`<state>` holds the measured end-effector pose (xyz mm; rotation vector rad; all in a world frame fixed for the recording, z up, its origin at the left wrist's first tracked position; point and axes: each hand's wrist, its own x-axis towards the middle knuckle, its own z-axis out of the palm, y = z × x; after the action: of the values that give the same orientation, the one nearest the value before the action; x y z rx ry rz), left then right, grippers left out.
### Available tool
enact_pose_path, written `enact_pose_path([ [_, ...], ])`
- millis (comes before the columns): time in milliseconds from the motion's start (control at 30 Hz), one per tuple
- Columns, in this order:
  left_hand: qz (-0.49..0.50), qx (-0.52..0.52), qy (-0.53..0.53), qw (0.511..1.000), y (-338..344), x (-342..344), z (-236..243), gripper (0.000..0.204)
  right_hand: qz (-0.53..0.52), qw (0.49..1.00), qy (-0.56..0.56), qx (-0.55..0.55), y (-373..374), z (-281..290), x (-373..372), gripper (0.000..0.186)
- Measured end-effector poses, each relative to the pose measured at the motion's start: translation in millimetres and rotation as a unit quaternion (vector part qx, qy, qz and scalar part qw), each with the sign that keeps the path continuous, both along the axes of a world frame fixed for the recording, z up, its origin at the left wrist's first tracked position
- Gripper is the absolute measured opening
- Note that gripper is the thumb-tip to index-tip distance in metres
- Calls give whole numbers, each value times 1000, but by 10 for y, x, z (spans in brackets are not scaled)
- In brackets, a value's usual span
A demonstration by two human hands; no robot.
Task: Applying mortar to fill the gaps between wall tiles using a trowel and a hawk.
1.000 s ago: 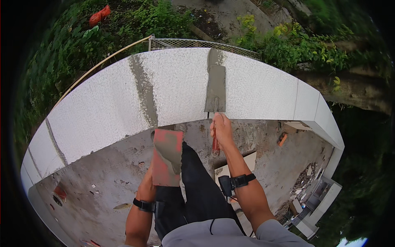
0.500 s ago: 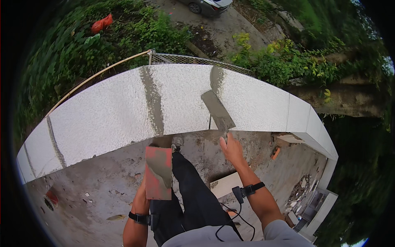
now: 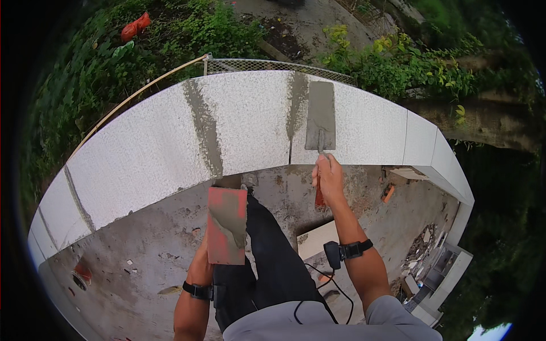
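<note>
Head view. Right hand (image 3: 329, 177) clenched around the reddish handle of a trowel (image 3: 321, 115); blade lies flat on the white block wall (image 3: 239, 122), just above the grip, on the grey mortar joint (image 3: 297, 108) and slightly to its right. Blade face coated grey. Left hand (image 3: 202, 257) mostly hidden under a red mortar board (image 3: 227, 225), which it holds from beneath; a smear of wet mortar (image 3: 230, 219) sits on the board, level and below-left of the right grip. A second filled joint (image 3: 203, 128) shows further left on the wall.

Judgement: step in hand is pressing and smoothing mortar into the vertical joint. Next move likely calls for a steady draw of the blade along the seam, keeping it flat and the board level.

Concrete floor (image 3: 142, 256) below, debris scattered.
</note>
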<state>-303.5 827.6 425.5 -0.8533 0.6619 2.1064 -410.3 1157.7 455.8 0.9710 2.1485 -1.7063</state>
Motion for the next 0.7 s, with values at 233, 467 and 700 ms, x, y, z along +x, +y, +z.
enact_pose_path([
  [233, -26, -7, 0, 1000, -100, 103, -67, 43, -66, 991, -79, -84, -493, -233, 866, 33],
  [467, -29, -12, 8, 999, -184, 184, 26, 43, -34, 996, -41, 73, 48, -205, 701, 34],
  [700, -27, -11, 10, 1000, -294, 296, -39, 43, 235, 903, 0, 360, -357, -427, 1311, 44],
])
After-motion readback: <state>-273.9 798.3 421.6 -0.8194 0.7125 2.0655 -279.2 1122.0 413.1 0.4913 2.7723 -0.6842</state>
